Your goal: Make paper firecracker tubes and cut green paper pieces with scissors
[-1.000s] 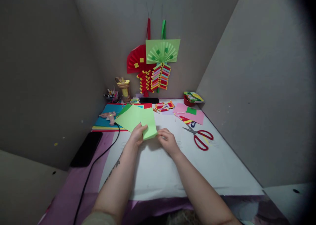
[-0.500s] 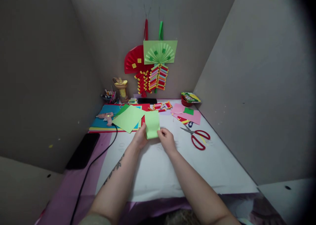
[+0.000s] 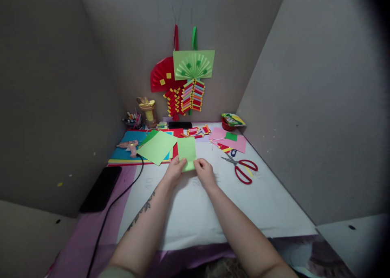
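Observation:
A small light green paper sheet [image 3: 187,149] is held upright over the white table sheet [image 3: 195,205]. My left hand [image 3: 173,172] pinches its lower left corner, and my right hand [image 3: 204,173] pinches its lower right edge. Both hands have fingers closed on the paper's bottom. A second, larger light green sheet [image 3: 155,147] lies flat just to the left, on a stack of coloured paper [image 3: 128,152].
Red-handled scissors [image 3: 243,169] lie to the right. A pink glue gun [image 3: 129,146] with a black cord [image 3: 112,213] sits at the left, and a black phone [image 3: 100,188] nearer. Pink paper [image 3: 236,143], small paper rolls [image 3: 199,130], pens [image 3: 131,117] and hanging paper fans [image 3: 185,72] stand at the back.
The small green sheet has been lifted off the larger one, shifted right and turned to stand more upright between both hands. The larger sheet stays on the stack.

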{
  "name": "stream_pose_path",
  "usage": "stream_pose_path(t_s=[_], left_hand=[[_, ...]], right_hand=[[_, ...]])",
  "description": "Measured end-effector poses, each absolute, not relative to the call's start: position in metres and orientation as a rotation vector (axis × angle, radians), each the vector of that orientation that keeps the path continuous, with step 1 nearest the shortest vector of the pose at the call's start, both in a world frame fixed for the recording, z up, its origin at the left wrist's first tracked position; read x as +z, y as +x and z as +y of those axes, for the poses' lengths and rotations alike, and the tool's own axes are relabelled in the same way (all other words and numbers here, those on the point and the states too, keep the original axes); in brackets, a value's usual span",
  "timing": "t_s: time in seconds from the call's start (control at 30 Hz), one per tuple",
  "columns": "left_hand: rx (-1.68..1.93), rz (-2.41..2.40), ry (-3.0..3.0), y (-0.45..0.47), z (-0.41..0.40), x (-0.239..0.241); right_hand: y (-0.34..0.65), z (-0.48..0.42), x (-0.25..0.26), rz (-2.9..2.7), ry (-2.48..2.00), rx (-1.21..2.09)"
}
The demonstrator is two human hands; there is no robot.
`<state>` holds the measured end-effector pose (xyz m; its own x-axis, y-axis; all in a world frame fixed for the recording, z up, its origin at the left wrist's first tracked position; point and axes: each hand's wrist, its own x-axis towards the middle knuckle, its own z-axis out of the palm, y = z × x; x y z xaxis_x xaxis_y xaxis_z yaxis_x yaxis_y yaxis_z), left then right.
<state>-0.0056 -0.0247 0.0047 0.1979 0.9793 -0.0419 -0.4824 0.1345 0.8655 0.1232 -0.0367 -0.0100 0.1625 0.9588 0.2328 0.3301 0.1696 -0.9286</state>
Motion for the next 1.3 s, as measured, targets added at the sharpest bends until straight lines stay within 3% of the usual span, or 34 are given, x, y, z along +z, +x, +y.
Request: stream_pose_path(t_s=[0.47, 0.93, 1.3], left_hand=[[1.155, 0.768, 0.829, -0.002, -0.027, -0.001], [1.247, 1.265, 1.287, -0.011, -0.021, -0.009], [1.250, 1.251, 1.252, -0.012, -0.019, -0.013]], right_hand=[[0.128, -0.029, -0.019, -1.121, -1.169, 0.984], [0.129, -0.025, -0.021, -1.080, -1.202, 0.895], [0.132, -0.023, -0.023, -1.092, -1.245, 0.850]])
